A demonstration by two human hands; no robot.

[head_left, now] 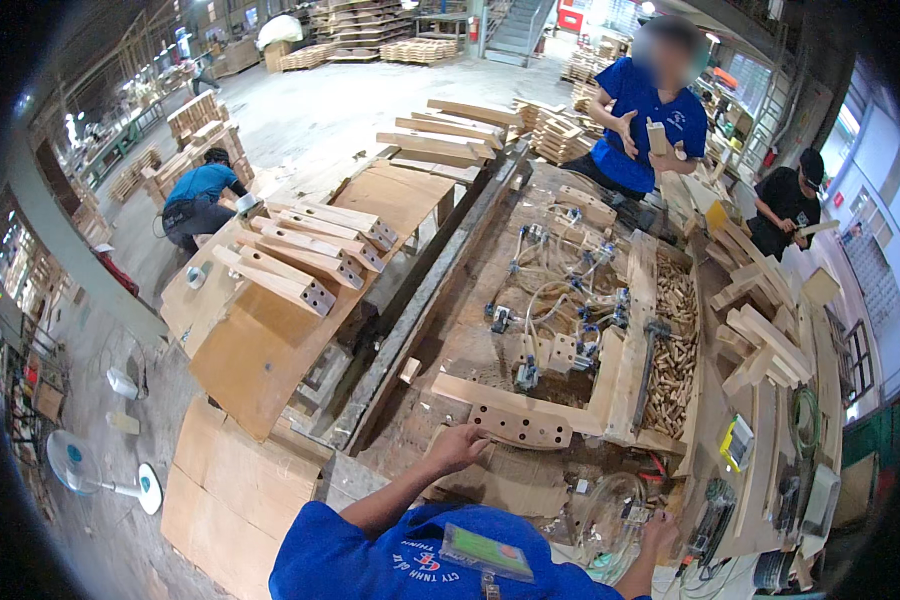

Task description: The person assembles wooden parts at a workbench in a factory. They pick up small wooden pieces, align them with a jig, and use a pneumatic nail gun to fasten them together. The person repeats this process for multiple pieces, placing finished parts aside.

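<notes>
Holed block: it lies flat on the bench point(460, 345), the holed block point(522, 428) between 2 and 3 o'clock from my left hand point(458, 447), its upper edge along a pale rail point(460, 388).
Long axis: mostly crosswise to me – from between 9 and 10 o'clock to between 3 and 4.
Left hand: the nearer one by far, fingertips at the block's 9 o'clock end; whether they grip it or only rest there, I cannot tell.
Right hand: my right hand point(658, 530) is well apart, with the block toward its 10 o'clock; it is just beside clear tubing point(610, 497), and I cannot tell whether the fingers are closed on anything.
Dowels: a heap of dowels point(673, 372) sits between 2 and 3 o'clock from the block – beyond the rail.
Offcut: a small offcut point(410, 370) at my left hand's 11 o'clock.
</notes>
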